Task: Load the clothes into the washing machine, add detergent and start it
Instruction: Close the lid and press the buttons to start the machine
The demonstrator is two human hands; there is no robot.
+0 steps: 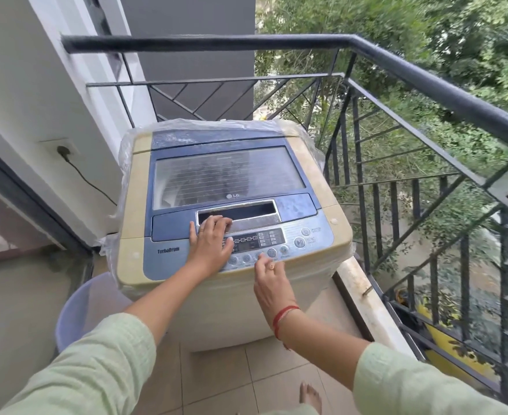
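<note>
A cream and blue top-loading washing machine point(306, 163) stands on the balcony, its glass lid point(225, 172) down. My left hand point(209, 242) rests flat on the front of the lid, fingers reaching the lid's handle recess point(246, 212). My right hand point(269, 280) hovers at the control panel point(258, 239), a finger touching the row of round buttons point(272, 252). No clothes or detergent show in this view.
A black metal railing point(426, 85) runs behind and to the right of the machine. A lavender plastic tub point(82, 307) sits on the tiled floor at the machine's left. A power cord point(82, 175) hangs from a wall socket point(62, 149). Clear plastic wraps the machine's sides.
</note>
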